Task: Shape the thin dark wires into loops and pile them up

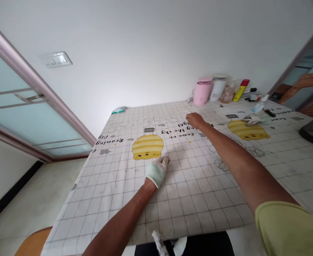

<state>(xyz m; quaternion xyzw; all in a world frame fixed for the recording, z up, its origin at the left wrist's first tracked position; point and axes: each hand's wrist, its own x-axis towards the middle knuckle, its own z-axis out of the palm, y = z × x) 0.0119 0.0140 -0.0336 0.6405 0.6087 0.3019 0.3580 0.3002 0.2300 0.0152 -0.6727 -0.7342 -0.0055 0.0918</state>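
Note:
My left hand point(157, 171), in a pale green and white glove, rests on the checked tablecloth point(188, 199) just below a printed yellow striped bear balloon. Its fingers are pinched together, and a small dark spot shows at the tips. Farther back, my bare right hand point(196, 120) is closed in a fist low over the cloth; whatever it may hold is hidden. Thin grey letter-like curves point(145, 122) run along the cloth to the left of this fist. Loose tangled wire point(222, 164) lies beside and partly behind my right forearm.
By the wall stand a pink cylinder device point(202, 93), a white one point(218, 88), a spray bottle point(227, 95) and a yellow-red container point(241, 90). A crumpled glove point(256, 119) and a clear bottle point(260, 104) lie right. A green packet point(119, 110) sits at the back left corner.

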